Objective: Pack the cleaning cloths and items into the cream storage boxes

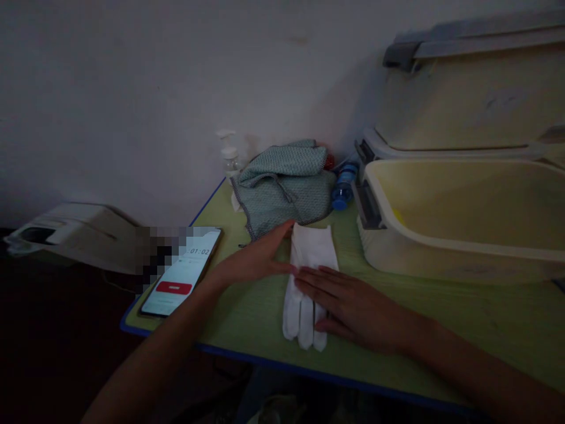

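Observation:
A white glove [312, 247] lies flat on the green table, its cuff toward the wall and its fingers toward the front edge. My right hand [346, 300] rests on the glove's middle with fingers stretched out and pressing it flat. At the glove's left edge is my left hand [253, 256], thumb and fingers spread apart, the fingertips reaching the cuff corner and the thumb near the right fingertips. Whether a second glove lies underneath, I cannot tell.
Behind the glove sits a folded grey-green cloth [286, 182], with a pump bottle [229, 156] and a blue-capped bottle [344, 187] beside it. A cream storage box [419, 253] with its lid raised stands right. A lit phone [180, 277] lies left. The table's blue edge [282, 368] runs in front.

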The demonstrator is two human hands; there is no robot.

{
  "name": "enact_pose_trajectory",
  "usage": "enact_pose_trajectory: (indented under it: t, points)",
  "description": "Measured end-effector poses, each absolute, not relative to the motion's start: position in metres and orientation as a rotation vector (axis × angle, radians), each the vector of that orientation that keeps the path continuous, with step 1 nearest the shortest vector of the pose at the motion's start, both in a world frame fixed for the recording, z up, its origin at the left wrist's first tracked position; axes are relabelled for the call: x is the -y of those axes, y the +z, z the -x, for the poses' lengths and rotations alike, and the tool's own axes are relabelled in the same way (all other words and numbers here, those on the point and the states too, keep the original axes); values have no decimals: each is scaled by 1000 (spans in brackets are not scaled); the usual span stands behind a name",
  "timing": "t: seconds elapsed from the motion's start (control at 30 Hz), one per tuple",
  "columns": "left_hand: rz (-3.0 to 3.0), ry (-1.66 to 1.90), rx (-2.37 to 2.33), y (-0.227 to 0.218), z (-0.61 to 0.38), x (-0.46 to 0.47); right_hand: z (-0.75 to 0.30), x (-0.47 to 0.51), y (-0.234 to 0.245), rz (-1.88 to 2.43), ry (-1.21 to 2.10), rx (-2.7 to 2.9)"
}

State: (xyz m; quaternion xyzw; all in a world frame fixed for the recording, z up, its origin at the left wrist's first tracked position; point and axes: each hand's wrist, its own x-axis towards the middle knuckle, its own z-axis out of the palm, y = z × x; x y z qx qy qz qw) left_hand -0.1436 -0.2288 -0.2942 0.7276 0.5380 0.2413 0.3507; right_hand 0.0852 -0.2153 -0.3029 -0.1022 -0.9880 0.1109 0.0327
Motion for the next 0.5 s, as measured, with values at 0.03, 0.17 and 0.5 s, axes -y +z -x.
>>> enact_pose_trajectory:
  t: [0.03,0.17,0.5]
  points:
    - [-1761,729,-1417,-296,142,226,-85,216,-303,322,330,3032]
    - [-1322,948,-1478,-297,133,220,-85,218,-300,324,297,2994]
    - [-1300,853,-1319,-296,131,223,-85,217,-302,309,369,2967]
